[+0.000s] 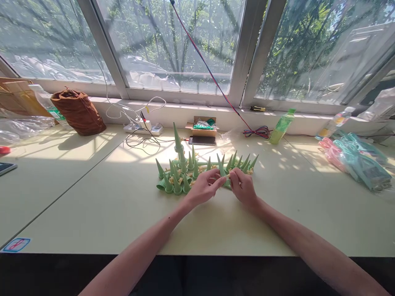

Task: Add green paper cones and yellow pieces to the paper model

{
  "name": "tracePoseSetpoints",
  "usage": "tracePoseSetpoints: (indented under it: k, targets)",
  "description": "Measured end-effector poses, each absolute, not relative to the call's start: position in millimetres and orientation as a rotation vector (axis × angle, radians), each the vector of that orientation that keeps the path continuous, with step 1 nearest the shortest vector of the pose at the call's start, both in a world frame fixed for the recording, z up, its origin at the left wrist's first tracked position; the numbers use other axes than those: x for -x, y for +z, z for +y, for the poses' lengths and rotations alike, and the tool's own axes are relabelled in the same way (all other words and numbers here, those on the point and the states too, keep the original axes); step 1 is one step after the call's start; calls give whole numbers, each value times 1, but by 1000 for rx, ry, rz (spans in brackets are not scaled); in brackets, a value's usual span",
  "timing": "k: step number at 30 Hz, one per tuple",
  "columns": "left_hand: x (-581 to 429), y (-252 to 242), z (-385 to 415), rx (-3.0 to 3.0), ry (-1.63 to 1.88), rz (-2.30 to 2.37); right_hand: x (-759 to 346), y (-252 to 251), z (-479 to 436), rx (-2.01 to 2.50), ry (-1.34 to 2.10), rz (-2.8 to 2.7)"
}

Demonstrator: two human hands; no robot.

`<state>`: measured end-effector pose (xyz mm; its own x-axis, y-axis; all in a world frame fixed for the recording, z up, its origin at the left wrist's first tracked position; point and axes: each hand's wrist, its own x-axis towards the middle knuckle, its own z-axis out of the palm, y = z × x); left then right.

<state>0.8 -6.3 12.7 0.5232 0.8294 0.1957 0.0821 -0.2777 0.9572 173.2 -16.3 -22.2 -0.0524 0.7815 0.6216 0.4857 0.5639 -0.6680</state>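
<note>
My left hand [203, 187] and my right hand [243, 187] meet at the front of a cluster of green pointed cones [177, 186]. A small pale piece [227, 176] shows at the fingertips, pinched by my right thumb and forefinger. The fingers of my left hand are curled close to it; what they grip is partly hidden. One green cone [220, 165] rises just behind the fingertips, and I cannot tell whether it is held. Small yellowish bits [172, 180] lie among the cones. A taller green spire [176, 137] stands at the back left of the cluster.
Behind the cluster are a small open carton [204, 130] and a dark phone [202, 141]. A power strip [143, 129] with cables and a brown drawstring bag [78, 112] are at left. At right stand a green bottle [282, 126] and bagged pink and teal items [358, 158].
</note>
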Motion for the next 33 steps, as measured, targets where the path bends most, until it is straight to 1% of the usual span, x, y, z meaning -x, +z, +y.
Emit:
tracePoseSetpoints:
  k: [8, 13, 19, 25, 29, 33]
  targets:
    - [2, 4, -2, -2101, 999, 879, -173, -21, -13, 1112, 266, -1709]
    - [1, 4, -2, -2146, 1003, 932, -170, -22, -14, 1123, 298, -1653]
    - [-1, 6, -4, -1954, 1055, 1013, -170, -21, -18, 1079, 386, -1549]
    - [0, 17, -4, -1538, 644, 899, -172, -24, -17, 1012, 391, -1638]
    - [0, 19, -5, -1362, 631, 777, -172, -23, -18, 1016, 382, -1687]
    - [2, 16, -3, -1357, 616, 704, -172, -21, -18, 1018, 353, -1710]
